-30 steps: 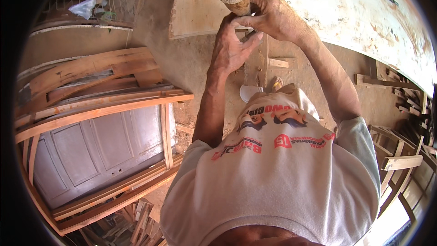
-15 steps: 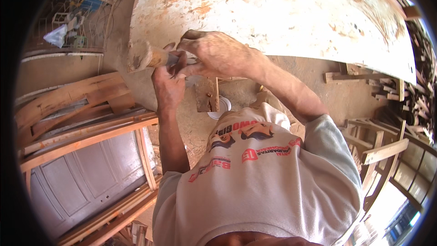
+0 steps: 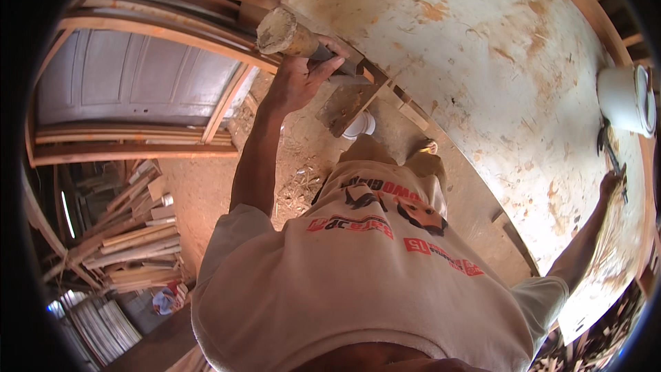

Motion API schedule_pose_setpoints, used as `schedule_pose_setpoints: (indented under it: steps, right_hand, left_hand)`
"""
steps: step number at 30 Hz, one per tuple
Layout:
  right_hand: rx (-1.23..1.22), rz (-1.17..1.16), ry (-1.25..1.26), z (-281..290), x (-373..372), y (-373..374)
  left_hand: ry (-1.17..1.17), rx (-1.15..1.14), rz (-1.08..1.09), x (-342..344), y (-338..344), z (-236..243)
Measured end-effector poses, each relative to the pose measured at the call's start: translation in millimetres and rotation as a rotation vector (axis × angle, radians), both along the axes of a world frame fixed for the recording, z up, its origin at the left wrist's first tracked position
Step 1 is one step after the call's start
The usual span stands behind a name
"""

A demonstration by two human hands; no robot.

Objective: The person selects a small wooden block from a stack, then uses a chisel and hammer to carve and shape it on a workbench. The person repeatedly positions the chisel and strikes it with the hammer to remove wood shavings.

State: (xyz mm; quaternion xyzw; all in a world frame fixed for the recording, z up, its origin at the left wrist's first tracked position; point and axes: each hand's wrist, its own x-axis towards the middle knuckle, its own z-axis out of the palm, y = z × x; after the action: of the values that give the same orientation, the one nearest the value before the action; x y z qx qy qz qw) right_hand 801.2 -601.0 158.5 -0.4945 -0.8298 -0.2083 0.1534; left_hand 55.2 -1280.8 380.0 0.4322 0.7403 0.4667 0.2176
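Observation:
My left hand [image 3: 299, 81] grips a chisel-like tool with a worn wooden handle [image 3: 288, 34] and dark metal shank at the near edge of a stained white board [image 3: 427, 55]. A brown wooden block [image 3: 348, 107] shows just below it. Out at the far right, my right hand [image 3: 606, 189] is closed on a black hammer [image 3: 607, 151] lying on the board, beside a white bucket [image 3: 620, 100].
A grey panel door [image 3: 138, 76] within orange timber frames is at upper left. Wood offcuts [image 3: 131, 244] are piled at lower left. A round white container [image 3: 361, 125] is on the floor beyond my legs. A wooden beam [image 3: 592, 10] runs along the board's far side.
My right hand has left the chisel and reached right to the hammer. My left hand still holds the chisel. The view has turned, bringing the bucket and more of the board into sight.

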Motion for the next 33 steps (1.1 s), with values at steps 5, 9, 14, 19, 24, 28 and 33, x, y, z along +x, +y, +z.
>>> schedule_pose_setpoints:
  steps: [5,9,14,19,24,28,33]
  right_hand:
    - [-0.338,0.037,-0.061,-11.1,-67.2,28.0]
    - [-0.440,0.059,-0.126,-8.0,-108.5,43.1]
    - [-0.599,-0.070,-0.101,13.6,-41.7,62.4]
    - [-0.448,0.150,-0.166,5.6,-102.6,-5.3]
    - [-0.696,0.257,-0.206,66.7,-154.3,-108.9]
    - [-0.667,0.311,-0.026,94.3,-224.8,-213.6]
    - [-0.981,0.353,0.367,166.9,-330.8,-308.1]
  left_hand:
    - [0.109,-0.123,0.114,32.6,-2.7,16.1]
    - [0.180,-0.317,0.170,32.9,-0.4,18.5]
    - [0.128,-0.294,0.088,-4.2,13.3,-1.3]
    - [0.164,-0.218,0.237,11.5,-3.6,0.3]
    - [0.107,-0.135,0.218,16.2,-0.8,1.9]
    - [0.011,-0.072,0.144,14.8,-2.0,-2.0]
    - [0.180,-0.046,0.032,17.4,-5.1,-4.8]
